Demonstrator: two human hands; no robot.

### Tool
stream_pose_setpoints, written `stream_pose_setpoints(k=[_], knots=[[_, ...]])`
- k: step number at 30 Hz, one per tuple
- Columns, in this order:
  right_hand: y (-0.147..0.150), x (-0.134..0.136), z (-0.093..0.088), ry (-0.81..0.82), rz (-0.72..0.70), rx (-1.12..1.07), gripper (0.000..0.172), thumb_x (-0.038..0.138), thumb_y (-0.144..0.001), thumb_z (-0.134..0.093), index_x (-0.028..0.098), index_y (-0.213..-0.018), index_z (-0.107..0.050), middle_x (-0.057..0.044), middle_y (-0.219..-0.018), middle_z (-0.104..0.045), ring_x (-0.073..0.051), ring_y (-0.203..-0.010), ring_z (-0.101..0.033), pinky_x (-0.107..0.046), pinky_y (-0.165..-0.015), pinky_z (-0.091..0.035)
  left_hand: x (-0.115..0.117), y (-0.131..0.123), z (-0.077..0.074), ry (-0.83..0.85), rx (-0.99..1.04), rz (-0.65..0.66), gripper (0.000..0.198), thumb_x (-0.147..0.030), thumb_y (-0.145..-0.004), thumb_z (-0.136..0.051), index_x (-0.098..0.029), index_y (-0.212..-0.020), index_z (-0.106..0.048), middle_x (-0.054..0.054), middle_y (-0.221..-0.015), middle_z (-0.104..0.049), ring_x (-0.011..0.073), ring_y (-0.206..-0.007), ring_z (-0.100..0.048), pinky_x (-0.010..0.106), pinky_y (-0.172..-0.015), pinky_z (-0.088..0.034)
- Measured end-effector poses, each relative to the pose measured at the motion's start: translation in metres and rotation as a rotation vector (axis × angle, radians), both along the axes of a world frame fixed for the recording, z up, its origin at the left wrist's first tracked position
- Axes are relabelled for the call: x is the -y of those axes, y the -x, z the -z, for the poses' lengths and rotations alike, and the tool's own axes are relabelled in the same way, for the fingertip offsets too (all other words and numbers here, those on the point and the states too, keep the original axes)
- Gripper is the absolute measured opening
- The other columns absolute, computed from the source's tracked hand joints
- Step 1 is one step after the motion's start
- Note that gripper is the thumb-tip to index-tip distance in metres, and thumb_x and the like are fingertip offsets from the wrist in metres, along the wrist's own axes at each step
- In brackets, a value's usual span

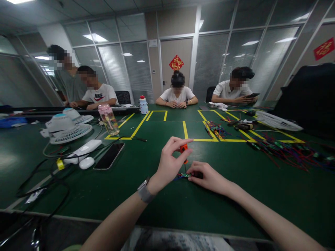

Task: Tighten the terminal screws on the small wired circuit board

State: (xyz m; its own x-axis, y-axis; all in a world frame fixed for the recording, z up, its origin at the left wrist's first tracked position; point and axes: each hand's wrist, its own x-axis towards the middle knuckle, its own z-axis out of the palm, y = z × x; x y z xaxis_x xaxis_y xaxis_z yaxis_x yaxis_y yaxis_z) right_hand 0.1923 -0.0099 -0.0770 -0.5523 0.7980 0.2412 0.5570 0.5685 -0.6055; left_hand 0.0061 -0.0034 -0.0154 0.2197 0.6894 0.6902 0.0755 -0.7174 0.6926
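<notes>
My left hand (170, 162), with a watch on its wrist, is closed on the orange-and-black handle of a screwdriver (184, 149). The screwdriver stands upright, its thin shaft pointing down at a small green circuit board (186, 175) with red and blue wires. Whether the tip touches the board I cannot tell. My right hand (208, 177) rests on the green table and pinches the board's right end. A dark patch lies under its fingers, too shaded to make out.
To the left lie a phone (109, 156), a white case (87, 162), a power strip (83, 151), cables and two white fans (69, 130). A pink-lidded bottle (108, 120) stands behind. Wired circuit boards (290, 150) heap on the right. Several people are around the table.
</notes>
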Motion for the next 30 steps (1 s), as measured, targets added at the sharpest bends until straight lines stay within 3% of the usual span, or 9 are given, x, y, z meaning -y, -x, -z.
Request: stream_pose_setpoints(k=[2,5,8,11,13,18,23,27,30], knots=[[0.0005,-0.0005,0.0001,-0.002,0.005,0.000,0.011,0.022,-0.083,-0.065,0.017,-0.091,-0.071,-0.004,-0.084,-0.062,-0.016,-0.073,-0.059,-0.027,-0.066,-0.047,-0.0009,0.0005,0.0010,-0.035,-0.017,-0.040,0.027,-0.027,-0.090,-0.058,-0.026,-0.116,-0.068,0.006,-0.110,-0.056,0.0140,-0.092,-0.059,0.027,-0.084,-0.051],[0.0015,-0.0009,0.0002,0.000,0.006,-0.002,0.012,0.022,-0.083,-0.065,0.017,-0.092,-0.071,-0.004,-0.084,-0.062,-0.016,-0.073,-0.059,-0.027,-0.066,-0.047,-0.0011,0.0007,0.0016,0.006,-0.008,0.062,0.035,-0.023,-0.098,-0.043,-0.027,-0.130,-0.057,0.008,-0.124,-0.056,0.0153,-0.101,-0.062,0.030,-0.089,-0.051],[0.0015,-0.0007,0.0000,-0.001,0.004,0.002,0.011,0.022,-0.083,-0.065,0.017,-0.092,-0.071,-0.004,-0.085,-0.062,-0.016,-0.073,-0.059,-0.027,-0.067,-0.047,-0.0006,0.0001,0.0015,0.019,0.009,0.093,0.034,-0.023,-0.095,-0.049,-0.025,-0.128,-0.058,0.007,-0.114,-0.062,0.0151,-0.096,-0.063,0.027,-0.082,-0.052],[0.0010,-0.0001,-0.0004,-0.003,0.006,0.006,0.011,0.021,-0.083,-0.065,0.017,-0.091,-0.071,-0.004,-0.085,-0.062,-0.016,-0.074,-0.059,-0.027,-0.067,-0.047,0.0004,0.0001,0.0004,-0.047,-0.013,-0.012,0.027,-0.024,-0.088,-0.062,-0.024,-0.115,-0.067,0.005,-0.101,-0.060,0.0146,-0.091,-0.060,0.026,-0.079,-0.051],[0.0009,0.0003,-0.0009,0.002,0.005,0.006,0.010,0.021,-0.083,-0.066,0.017,-0.091,-0.071,-0.004,-0.085,-0.062,-0.016,-0.074,-0.059,-0.027,-0.067,-0.047,0.0010,0.0007,-0.0005,-0.059,-0.034,-0.031,0.026,-0.024,-0.090,-0.058,-0.024,-0.115,-0.067,0.006,-0.106,-0.058,0.0153,-0.095,-0.059,0.028,-0.085,-0.050],[0.0016,0.0000,-0.0013,0.010,0.008,0.003,0.011,0.021,-0.083,-0.065,0.016,-0.091,-0.071,-0.004,-0.085,-0.062,-0.016,-0.073,-0.059,-0.027,-0.067,-0.047,0.0020,0.0012,-0.0007,-0.009,-0.030,0.101,0.036,-0.022,-0.098,-0.041,-0.024,-0.131,-0.055,0.008,-0.117,-0.061,0.0167,-0.103,-0.060,0.032,-0.091,-0.049],[0.0006,-0.0014,0.0013,-0.004,-0.001,0.007,0.011,0.021,-0.083,-0.065,0.017,-0.092,-0.071,-0.004,-0.085,-0.061,-0.016,-0.074,-0.059,-0.027,-0.067,-0.047,0.0035,0.0011,-0.0007,-0.099,-0.048,-0.061,0.020,-0.026,-0.090,-0.059,-0.023,-0.107,-0.070,0.005,-0.098,-0.055,0.0156,-0.092,-0.056,0.030,-0.084,-0.049],[0.0003,-0.0010,0.0022,0.000,0.001,0.000,0.011,0.022,-0.084,-0.065,0.018,-0.092,-0.071,-0.004,-0.085,-0.062,-0.016,-0.074,-0.059,-0.027,-0.067,-0.047,0.0037,0.0011,-0.0011,-0.026,-0.049,0.036,0.033,-0.022,-0.098,-0.041,-0.025,-0.123,-0.061,0.008,-0.119,-0.054,0.0165,-0.105,-0.056,0.032,-0.093,-0.047],[0.0004,-0.0011,0.0026,0.003,0.003,-0.001,0.011,0.023,-0.084,-0.065,0.017,-0.092,-0.071,-0.004,-0.084,-0.061,-0.015,-0.073,-0.059,-0.027,-0.067,-0.047,0.0033,0.0001,-0.0008,-0.007,-0.024,0.077,0.033,-0.022,-0.097,-0.044,-0.024,-0.127,-0.058,0.007,-0.110,-0.060,0.0152,-0.096,-0.059,0.029,-0.085,-0.050]])
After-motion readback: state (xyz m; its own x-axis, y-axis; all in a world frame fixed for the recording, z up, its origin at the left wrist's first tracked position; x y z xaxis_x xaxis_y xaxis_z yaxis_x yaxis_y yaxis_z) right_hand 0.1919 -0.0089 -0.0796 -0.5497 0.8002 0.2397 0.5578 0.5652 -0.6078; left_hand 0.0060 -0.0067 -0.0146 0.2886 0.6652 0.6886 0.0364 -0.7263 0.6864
